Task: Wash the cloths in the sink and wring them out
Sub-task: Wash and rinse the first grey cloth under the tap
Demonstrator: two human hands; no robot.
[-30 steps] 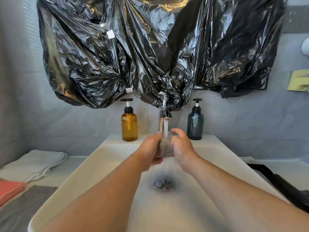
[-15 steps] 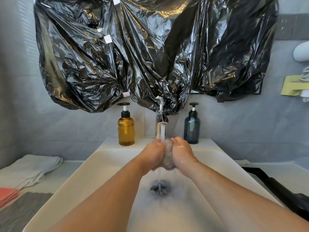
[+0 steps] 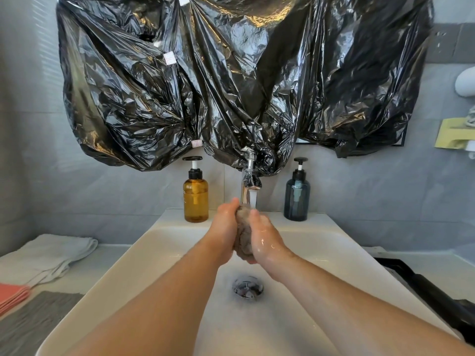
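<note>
- Two hands are seen pressed together over the sink (image 3: 144, 253), just below the tap (image 3: 248, 181); both look wet.
- One cloth (image 3: 243, 235), brownish and bunched into a wad, is clasped between them, above the drain (image 3: 248, 286) and clear of the basin floor.
- The left hand (image 3: 226, 227) is wrapped round the wad's left side, its fingers curled onto the cloth and its thumb raised at the top.
- The right hand (image 3: 267, 240) is closed on the wad's right side, its fingers hidden underneath and its thumb laid along the upper edge.
- Water (image 3: 253, 199) is seen running from the tap onto the top of the wad, close to the right thumb.
- An amber bottle (image 3: 195, 199) with a black pump is stood on the sink's back ledge, left of the tap.
- A blue bottle (image 3: 297, 199) with a black pump is stood on the same ledge, right of the tap.
- Crumpled black plastic (image 3: 231, 86) is hung across the wall above, its lower folds reaching down behind the tap.
- A white cloth (image 3: 43, 255) is laid folded on the counter left of the sink.
- Pink cloths (image 3: 12, 296) are stacked at the left edge, nearer than the white one.
- A grey cloth (image 3: 25, 322) is spread flat beside the pink stack, against the sink's left rim.
- A black object (image 3: 424, 286) is partly seen on the counter right of the sink; what it is cannot be told.
</note>
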